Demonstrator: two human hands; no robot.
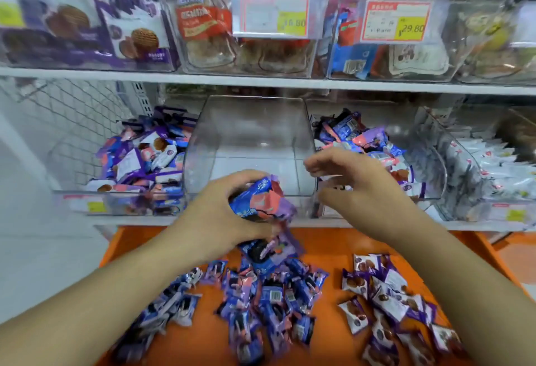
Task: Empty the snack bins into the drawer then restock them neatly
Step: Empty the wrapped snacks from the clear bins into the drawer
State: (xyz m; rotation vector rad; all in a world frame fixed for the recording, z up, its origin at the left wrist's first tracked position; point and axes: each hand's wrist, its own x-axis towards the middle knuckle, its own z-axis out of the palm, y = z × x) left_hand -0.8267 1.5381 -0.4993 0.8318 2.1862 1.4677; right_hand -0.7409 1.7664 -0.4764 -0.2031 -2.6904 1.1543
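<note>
My left hand (223, 215) grips a bunch of blue, pink and purple snack packets (262, 200) just in front of a clear empty bin (252, 133) on the lower shelf. More packets hang and drop below that hand. My right hand (356, 183) hovers at the bin's right edge with fingers loosely curled; whether it holds anything is unclear. Below, the orange drawer (327, 241) holds a pile of blue-purple packets (261, 299) and a pile of white-purple cookie packets (385, 304).
A bin of mixed packets (145, 160) sits left of the empty bin, another (365, 145) on its right, then a bin of white packets (493, 168). The upper shelf (261, 80) carries clear bins with price tags (272, 15). A white wall lies to the left.
</note>
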